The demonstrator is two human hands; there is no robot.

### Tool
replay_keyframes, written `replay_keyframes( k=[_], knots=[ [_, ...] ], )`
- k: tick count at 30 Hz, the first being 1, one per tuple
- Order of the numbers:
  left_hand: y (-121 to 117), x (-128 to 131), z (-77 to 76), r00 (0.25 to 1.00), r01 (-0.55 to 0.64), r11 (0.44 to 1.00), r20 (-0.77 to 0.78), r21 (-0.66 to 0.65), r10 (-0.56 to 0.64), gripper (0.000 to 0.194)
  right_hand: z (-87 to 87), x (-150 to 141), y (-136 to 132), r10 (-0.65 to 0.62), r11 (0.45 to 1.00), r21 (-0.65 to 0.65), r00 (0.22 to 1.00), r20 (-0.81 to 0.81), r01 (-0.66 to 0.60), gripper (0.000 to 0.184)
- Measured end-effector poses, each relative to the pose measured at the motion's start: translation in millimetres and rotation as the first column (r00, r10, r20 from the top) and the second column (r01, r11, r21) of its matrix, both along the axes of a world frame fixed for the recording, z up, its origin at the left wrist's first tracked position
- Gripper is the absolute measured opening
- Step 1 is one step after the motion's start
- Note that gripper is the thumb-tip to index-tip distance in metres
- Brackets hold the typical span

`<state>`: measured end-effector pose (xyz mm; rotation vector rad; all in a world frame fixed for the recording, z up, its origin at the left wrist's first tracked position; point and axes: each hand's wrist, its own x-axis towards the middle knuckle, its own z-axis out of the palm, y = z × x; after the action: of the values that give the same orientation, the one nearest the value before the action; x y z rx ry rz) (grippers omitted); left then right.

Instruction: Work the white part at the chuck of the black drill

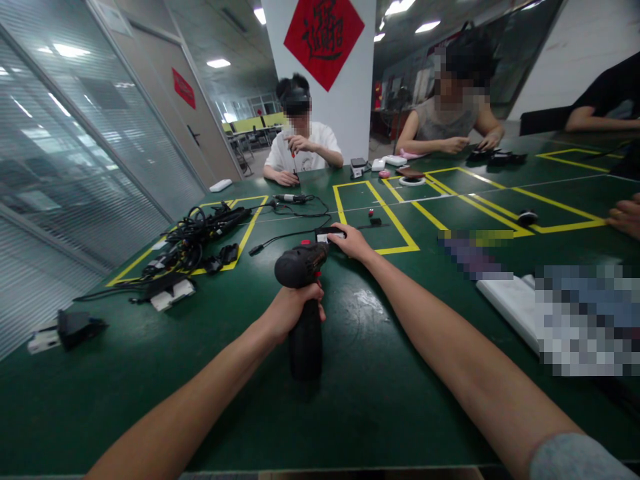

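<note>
Grey sleeve (575, 459) at the lower right edge, bare forearms rising from both sides toward the middle of the green work table (380, 407). Left hand (293, 312) clenched around the grip of a black cordless drill (302, 265), which stands directly ahead of the chest, its head just beyond that fist. Right hand (353, 241) reaches to the far end of the drill head, fingers (336, 240) lying on a small black piece with a white patch (330, 235); grasping or only resting there, cannot tell.

Drill likely heavy and top-weighted, hard-bodied, with a rubbery grip that looks the safest hold. Left fingers hide the trigger, and the piece hides the chuck; whether the drill's base touches the table is unclear.

Just beyond the right hand, small red and black parts (373, 213) lie inside a yellow-taped box. Left of the drill, a heap of black cables (197, 243). Far right, a pixelated patch hides whatever lies on a white board (505, 310). Beyond, a co-worker's hand (625, 217) at the edge.
</note>
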<state>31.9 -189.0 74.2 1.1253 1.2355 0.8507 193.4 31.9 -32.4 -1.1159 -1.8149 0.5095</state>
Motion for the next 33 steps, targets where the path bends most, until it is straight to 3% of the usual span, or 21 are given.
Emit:
replay_keyframes(
  k=[9,33],
  knots=[
    [2.7,-2.9,-6.0,1.0,0.007,1.0,-0.01,-0.005,-0.007,0.013,-1.3,-0.7,1.8,0.003,1.0,0.007,1.0,-0.001,-0.003,0.04],
    [2.3,-1.8,-3.1,1.0,0.008,1.0,0.007,0.003,-0.008,0.013,-2.3,0.1,3.3,0.02,1.0,0.023,1.0,-0.012,-0.02,0.037]
  ],
)
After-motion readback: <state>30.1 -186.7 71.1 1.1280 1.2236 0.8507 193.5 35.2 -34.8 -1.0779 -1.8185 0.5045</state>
